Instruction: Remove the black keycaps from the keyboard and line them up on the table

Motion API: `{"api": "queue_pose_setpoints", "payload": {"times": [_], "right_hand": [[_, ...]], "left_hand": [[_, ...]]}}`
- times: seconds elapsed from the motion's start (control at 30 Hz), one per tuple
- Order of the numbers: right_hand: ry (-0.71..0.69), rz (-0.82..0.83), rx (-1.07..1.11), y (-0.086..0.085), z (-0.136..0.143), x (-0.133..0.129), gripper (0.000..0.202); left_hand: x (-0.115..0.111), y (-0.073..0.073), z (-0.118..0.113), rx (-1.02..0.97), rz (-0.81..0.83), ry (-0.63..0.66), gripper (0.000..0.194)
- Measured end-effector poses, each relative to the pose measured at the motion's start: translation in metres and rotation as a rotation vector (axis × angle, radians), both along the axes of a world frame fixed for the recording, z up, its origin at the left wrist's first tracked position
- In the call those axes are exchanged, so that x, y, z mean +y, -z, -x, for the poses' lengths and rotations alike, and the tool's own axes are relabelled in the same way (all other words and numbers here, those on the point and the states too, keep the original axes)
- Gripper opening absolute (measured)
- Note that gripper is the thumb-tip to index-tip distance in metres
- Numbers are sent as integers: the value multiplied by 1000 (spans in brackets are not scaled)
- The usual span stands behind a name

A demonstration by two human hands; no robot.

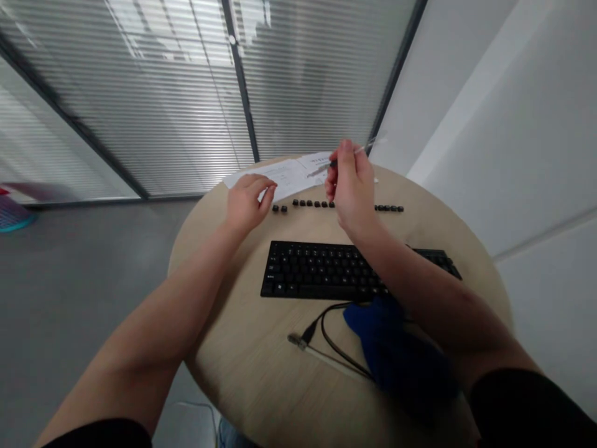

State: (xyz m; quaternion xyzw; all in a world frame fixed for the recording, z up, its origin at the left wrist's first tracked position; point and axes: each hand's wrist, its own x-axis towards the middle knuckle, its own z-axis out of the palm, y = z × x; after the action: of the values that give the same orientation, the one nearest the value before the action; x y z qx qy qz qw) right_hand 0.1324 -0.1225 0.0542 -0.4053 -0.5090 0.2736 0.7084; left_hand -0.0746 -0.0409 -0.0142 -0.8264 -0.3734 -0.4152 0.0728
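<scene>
Right hand: raised above the far part of the tabletop, thumb and fingers pinched on a slim tool. Its pale shaft projects to one side of the grip, its grey tip to the other; blur prevents closer identification. Left hand: over the far left of the tabletop, fingers half curled, narrow gap at the thumb, nothing seen in it; contact with the surface cannot be confirmed.

Keyboard: lies flat across the middle of the tabletop, partly hidden by the right forearm. Keycaps: set out in a line between keyboard and far edge, two standing apart near the left hand; the right hand hides part of the line. Paper: at the far edge. Cable and blue cloth: towards the near edge.

Assessment: the tool is best held lightly, close to its tip, with the wrist steady. The forearm should clear the keyboard, and both hands should avoid brushing the keycaps, since small loose pieces would probably scatter easily.
</scene>
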Motion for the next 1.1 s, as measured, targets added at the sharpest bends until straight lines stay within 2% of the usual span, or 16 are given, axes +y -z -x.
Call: {"api": "queue_pose_setpoints", "payload": {"times": [0.1, 0.2, 0.27, 0.33, 0.4, 0.47, 0.53, 0.6, 0.7, 0.77, 0.87, 1.0, 1.1], "right_hand": [[27, -12, -19, -35, -18, 1, 49], [60, -57, -75, -58, -47, -11, 44], [83, -79, -143, -65, -74, -26, 43], [131, -68, -178, -64, -103, -45, 42], [178, -65, -167, -57, -131, -67, 40], [192, -66, -129, -46, -155, -90, 38], [223, -69, -85, -32, -174, -111, 42], [237, -56, -56, -16, -187, -130, 43], [233, -60, -8, 6, -198, -152, 44], [234, -58, 15, 17, -200, -160, 43], [236, -47, 34, 26, -198, -163, 42], [248, -77, 40, 26, -187, -153, 43], [267, -83, 36, 25, -177, -144, 43]], "left_hand": [[-26, -25, -12, -50, -106, 46, 27], [-64, -50, -37, -11, -60, 202, 30], [-94, -62, -60, 93, 36, 448, 29], [-126, -65, -83, 281, 135, 739, 25], [-157, -59, -103, 465, 168, 962, 26], [-185, -45, -118, 594, 137, 1051, 44], [-206, -27, -126, 657, 113, 1083, 66], [-219, -8, -129, 670, 107, 1094, 75], [-224, 16, -127, 679, 116, 1050, 83], [-224, 27, -126, 653, 92, 1038, 73], [-223, 33, -129, 603, 74, 1030, 49], [-221, 34, -137, 586, 124, 1010, 29], [-218, 29, -139, 513, 171, 1043, 14]]}}
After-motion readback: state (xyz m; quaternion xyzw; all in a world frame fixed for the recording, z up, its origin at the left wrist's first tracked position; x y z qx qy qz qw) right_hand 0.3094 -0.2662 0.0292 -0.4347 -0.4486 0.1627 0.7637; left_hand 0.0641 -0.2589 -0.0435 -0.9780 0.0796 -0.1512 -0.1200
